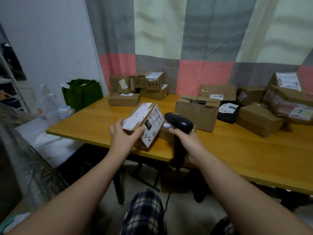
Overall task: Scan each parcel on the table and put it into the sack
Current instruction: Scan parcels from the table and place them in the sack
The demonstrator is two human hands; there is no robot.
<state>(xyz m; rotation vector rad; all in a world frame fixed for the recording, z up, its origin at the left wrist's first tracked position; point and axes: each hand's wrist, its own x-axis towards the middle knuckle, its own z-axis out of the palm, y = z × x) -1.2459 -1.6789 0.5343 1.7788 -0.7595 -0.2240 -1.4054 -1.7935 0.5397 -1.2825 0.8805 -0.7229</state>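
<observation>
Bare wood runs along the left and near edges of the desk (pixel 94 119), with open floor below. At the near edge the left grip (pixel 121 134) grasps a tilted, labelled parcel (pixel 144 119) (marked 032). Just beside it, the right grip (pixel 189 143) is clenched round a black scanner (pixel 179 123), head toward the parcel. Behind stand a green bag (pixel 81 94), a small stack of boxes (pixel 140 85), a larger pile of boxes (pixel 271 106) and a checked curtain (pixel 203 39)
</observation>
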